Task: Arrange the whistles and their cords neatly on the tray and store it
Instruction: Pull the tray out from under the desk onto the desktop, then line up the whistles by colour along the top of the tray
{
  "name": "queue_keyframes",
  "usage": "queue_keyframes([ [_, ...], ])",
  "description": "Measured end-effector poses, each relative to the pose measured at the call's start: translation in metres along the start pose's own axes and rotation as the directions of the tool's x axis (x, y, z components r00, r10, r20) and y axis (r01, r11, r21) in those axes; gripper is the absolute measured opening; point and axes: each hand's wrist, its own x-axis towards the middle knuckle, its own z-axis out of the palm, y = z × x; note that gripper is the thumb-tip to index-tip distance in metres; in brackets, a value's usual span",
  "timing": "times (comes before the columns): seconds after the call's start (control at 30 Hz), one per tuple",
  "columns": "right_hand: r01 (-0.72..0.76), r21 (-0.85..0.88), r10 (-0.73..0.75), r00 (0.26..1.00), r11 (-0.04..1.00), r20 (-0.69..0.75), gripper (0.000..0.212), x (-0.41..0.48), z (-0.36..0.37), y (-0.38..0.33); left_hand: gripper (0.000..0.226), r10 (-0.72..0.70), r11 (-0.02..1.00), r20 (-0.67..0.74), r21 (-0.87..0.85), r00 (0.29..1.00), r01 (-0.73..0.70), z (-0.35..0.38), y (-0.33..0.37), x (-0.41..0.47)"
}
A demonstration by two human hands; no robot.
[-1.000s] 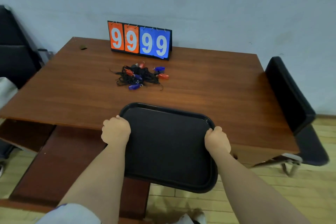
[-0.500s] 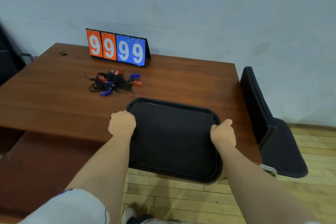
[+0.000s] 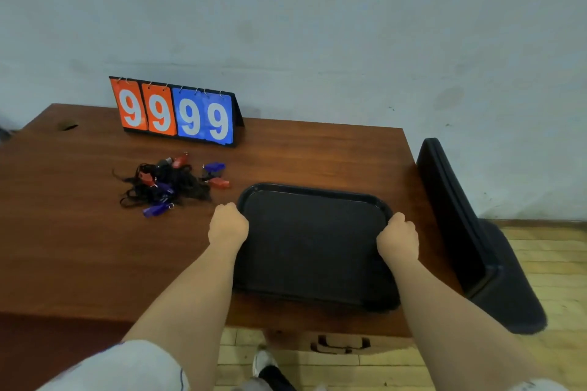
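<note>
Brown wood grain covers the bench, and its left part is bare up to a tangle of black cords lying with red and blue whistles mixed in. A flip scoreboard showing four nines is stood behind the tangle, at the bench's far edge against the wall. Just right of the cords, and apart from them, the left hand is seen with its arm stretched forward and its fingers curled down over the left rim of a black tray, so that the rim is clamped. The tray is laid flat on the right part of the bench, empty, with its near edge close to the bench's front edge and its far edge short of the scoreboard's line. The right hand is held the same way, arm extended, fingers closed on the tray's right rim. A strip of bare wood is left between that rim and the bench's right edge. Beyond the edge, a dark padded chair is placed on the plank floor. Open bench surface is left behind the tray toward the wall.
</note>
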Motion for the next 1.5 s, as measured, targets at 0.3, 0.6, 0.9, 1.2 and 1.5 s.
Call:
queue_keyframes([
  [0.3, 0.025, -0.063, -0.024, 1.000, 0.998, 0.019, 0.040, 0.058, 0.006, -0.034, 0.025, 0.059, 0.998, 0.094, 0.008, 0.994, -0.060, 0.011, 0.028, 0.069],
  [0.6, 0.138, -0.128, -0.127, 0.987, 0.982, 0.095, 0.047, 0.114, 0.007, -0.058, 0.025, 0.080, 0.997, 0.064, -0.001, 0.995, -0.080, 0.024, 0.046, 0.103],
  [0.9, 0.183, -0.206, -0.171, 0.983, 0.961, 0.074, 0.044, 0.128, 0.018, -0.063, 0.019, 0.085, 0.996, 0.054, 0.017, 0.995, -0.086, 0.031, 0.048, 0.102],
  [1.2, 0.412, -0.214, -0.404, 0.911, 0.886, 0.084, 0.042, 0.099, 0.048, -0.133, 0.026, 0.270, 0.923, 0.086, 0.261, 0.959, -0.284, -0.004, 0.015, 0.108],
  [1.5, 0.746, -0.130, -0.709, 0.663, 0.653, 0.240, 0.037, 0.026, 0.105, -0.246, 0.015, 0.056, 0.991, -0.199, 0.131, 0.978, -0.031, -0.063, -0.089, 0.119],
])
